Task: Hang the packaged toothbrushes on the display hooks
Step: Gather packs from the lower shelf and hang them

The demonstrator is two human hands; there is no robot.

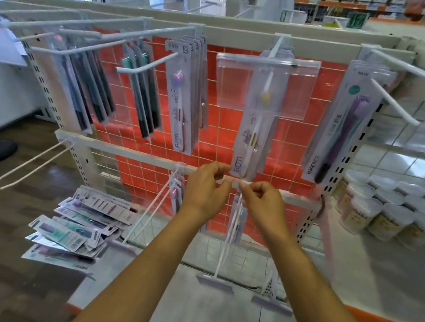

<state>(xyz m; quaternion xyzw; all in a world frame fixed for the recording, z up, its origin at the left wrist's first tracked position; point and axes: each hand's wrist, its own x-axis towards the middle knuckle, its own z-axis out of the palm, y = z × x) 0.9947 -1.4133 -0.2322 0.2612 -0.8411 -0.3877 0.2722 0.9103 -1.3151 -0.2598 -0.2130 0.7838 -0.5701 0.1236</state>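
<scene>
Both hands meet at the lower rail in the head view: left hand (207,186) and right hand (263,201) each seem to pinch the top of a packaged toothbrush (239,217) on the lower hook (221,258). It is best slid fully back and hung square. Spare packs (76,228) lie below to the left.

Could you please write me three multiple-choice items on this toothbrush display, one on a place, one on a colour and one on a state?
1. Where does the loose pile of packaged toothbrushes lie?
A low down on the left; B on the top rail; C among the round canisters.
2. What colour is the tiled back panel?
A blue; B orange-red; C green.
3. How is the long white wire hook at lower left?
A full of packs; B lying on the floor; C bare.
Answers: 1 A, the pile rests low at the left; 2 B, its tiles are orange-red; 3 C, no pack hangs on it.
</scene>
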